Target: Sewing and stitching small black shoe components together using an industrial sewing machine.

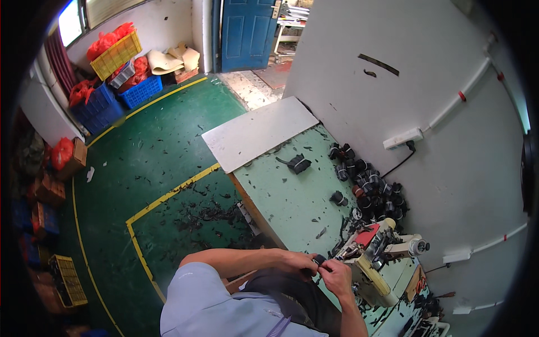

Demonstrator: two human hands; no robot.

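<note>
The biggest thing is the green floor [163, 129], which spreads out to the left of the table, with yellow lines on it. A tall pale wall [348, 73] runs along the right side of the table. The table [269, 196] is light green on top. Past the far end of the table is a blue door [247, 33]. A white board [261, 132] lies across the far end of the table. Far off, left of the table, sit plastic crates [140, 92] with red bags (one crate is yellow and tips over a bit). A cream machine [373, 281] with a red patch stands on the near part of the table. A heap of dark rolled bundles [370, 182] sits along the table's right edge. The left hand [300, 263] and the right hand [337, 276] are close together at the table's near left edge. The left fingers curl in around a small dark piece [318, 259], and the right fingers pinch at it too, so there is hardly any gap. The dark piece is between the hands, at that same table edge. The smallest things are black scraps [210, 210], lying on the floor left of the table
</note>
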